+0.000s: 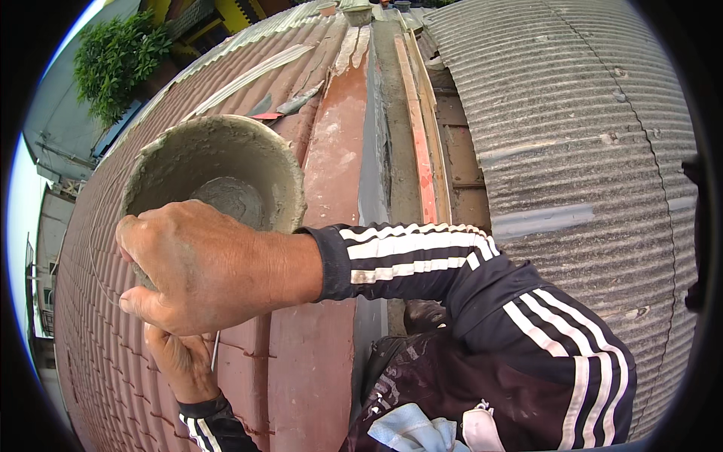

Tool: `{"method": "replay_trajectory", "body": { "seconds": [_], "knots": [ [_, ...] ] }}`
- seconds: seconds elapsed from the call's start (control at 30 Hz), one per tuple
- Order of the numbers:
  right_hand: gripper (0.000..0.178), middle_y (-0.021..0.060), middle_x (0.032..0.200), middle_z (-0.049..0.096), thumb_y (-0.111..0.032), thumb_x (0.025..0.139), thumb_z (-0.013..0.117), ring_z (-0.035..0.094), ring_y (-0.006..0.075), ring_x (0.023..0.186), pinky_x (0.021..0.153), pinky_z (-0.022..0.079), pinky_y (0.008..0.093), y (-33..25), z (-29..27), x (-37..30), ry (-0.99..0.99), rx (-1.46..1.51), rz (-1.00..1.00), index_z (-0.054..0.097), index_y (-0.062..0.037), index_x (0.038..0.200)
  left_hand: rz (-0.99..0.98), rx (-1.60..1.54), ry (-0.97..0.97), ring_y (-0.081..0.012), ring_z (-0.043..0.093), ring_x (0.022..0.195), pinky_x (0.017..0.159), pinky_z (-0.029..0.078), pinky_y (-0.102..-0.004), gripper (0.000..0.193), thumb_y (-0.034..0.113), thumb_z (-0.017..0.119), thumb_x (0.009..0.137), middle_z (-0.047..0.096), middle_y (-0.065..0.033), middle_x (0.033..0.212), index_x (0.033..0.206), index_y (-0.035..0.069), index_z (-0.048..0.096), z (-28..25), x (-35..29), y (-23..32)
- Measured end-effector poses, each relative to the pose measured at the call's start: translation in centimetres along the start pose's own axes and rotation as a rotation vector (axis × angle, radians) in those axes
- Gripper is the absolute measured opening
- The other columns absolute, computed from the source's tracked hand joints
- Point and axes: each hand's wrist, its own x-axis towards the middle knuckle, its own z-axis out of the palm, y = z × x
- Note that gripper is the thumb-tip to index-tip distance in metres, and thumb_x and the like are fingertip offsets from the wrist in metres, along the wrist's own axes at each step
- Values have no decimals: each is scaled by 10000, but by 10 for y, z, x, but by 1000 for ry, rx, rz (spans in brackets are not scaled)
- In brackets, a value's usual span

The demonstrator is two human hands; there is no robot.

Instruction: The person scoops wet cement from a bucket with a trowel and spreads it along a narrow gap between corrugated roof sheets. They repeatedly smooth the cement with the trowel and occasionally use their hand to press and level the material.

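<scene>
R hand [199,267]: fingers curled, thumb slightly apart; grip contents hidden, can't tell. L hand [183,365] just below it, fingers mostly covered by R, hold n/a. Bucket [218,154] is just beyond R hand, over the red roof [290,388]; near rim hidden, so can't tell if it's held or resting.

Risks (my read): if bucket rests on those ridges, uneven support + slope = slide/tip. Caked rim may slip in bare fingers. R forearm across the front could knock it. Loose cloth [414,429] might snag.

Count: hands 2, bucket 1, mortar patch [233,197] in its bottom 1, striped sleeves [410,256] 2, cloth 1, grey roof [572,166] 1. Planks [416,135] approx 2, edges overlap. Far tubs [358,15] too small to count.
</scene>
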Motion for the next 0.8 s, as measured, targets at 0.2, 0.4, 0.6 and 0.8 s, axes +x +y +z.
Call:
{"method": "replay_trajectory", "body": {
  "seconds": [0.2,0.4,0.6,0.8],
  "knots": [
    [424,194,785,644,-220,954,720,658,200,696,570,571,360,70,-92,10,-1,-10,487,576,166,1050,-95,-38,-237,-227,684,1154,923,626,-375,427,116,626,1026,609,-118,1296,1409,6,474,190,85,-103],
    [413,66,950,654,-189,1012,721,635,107,805,705,544,264,65,-233,-72,655,195,489,574,98,1269,-45,144,-781,-311,549,1377,1149,432,-416,874,218,847,866,556,-211,1449,1552,-35,369,282,128,-184],
    [249,9,872,580,-222,1009,700,560,120,798,741,535,332,23,-345,-178,1169,254,559,661,-7,1129,217,1478,-453,-428,336,1559,1278,268,-497,1069,462,814,892,367,-398,1610,1617,-114,281,225,215,-279],
    [213,-48,757,538,-271,981,731,510,102,694,654,481,299,32,-374,-327,1509,-8,1035,664,-76,1036,-101,742,-714,-348,209,1629,1302,190,-450,1103,454,766,909,222,-336,1716,1665,-91,176,145,241,-327]
  ]
}}
